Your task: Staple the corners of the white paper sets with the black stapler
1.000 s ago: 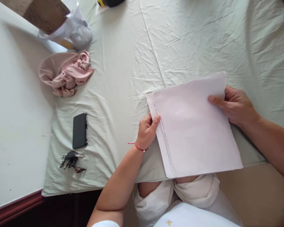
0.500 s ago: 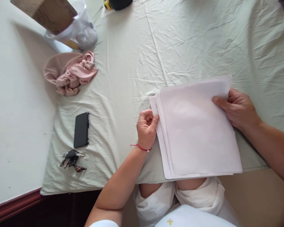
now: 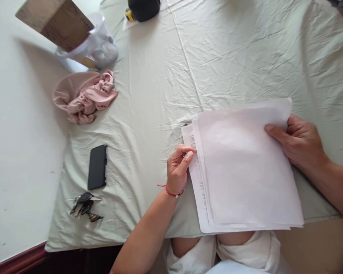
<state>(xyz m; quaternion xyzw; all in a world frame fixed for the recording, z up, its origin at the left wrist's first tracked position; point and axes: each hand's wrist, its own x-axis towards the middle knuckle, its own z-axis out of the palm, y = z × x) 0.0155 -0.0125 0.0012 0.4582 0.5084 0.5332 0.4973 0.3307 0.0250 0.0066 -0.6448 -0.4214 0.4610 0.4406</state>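
A stack of white paper sheets (image 3: 248,167) lies at the near edge of the cloth-covered table, blank side up. A printed sheet (image 3: 198,186) at the bottom sticks out along the left. My right hand (image 3: 304,139) grips the stack's upper right edge, thumb on top and fingers hidden beneath; that corner is lifted. At the left edge, my left hand (image 3: 178,165) has thumb and index finger pinched together over the printed sheet, fingertips at the border of the upper sheets. The left wrist wears a red string bracelet (image 3: 174,193). A dark corner of something peeks out behind the stack.
On the left of the pale green cloth (image 3: 148,152) lie a black phone (image 3: 97,167), a bunch of keys (image 3: 85,205) and crumpled pink fabric (image 3: 87,95). Behind them stands a bin (image 3: 100,42) holding a cardboard piece (image 3: 58,24). A tape measure (image 3: 129,15) sits by a black object (image 3: 144,8).
The stack and my right hand have shifted slightly right. My left index finger has moved from the outer edge of the printed sheet onto its face, toward the upper sheets.
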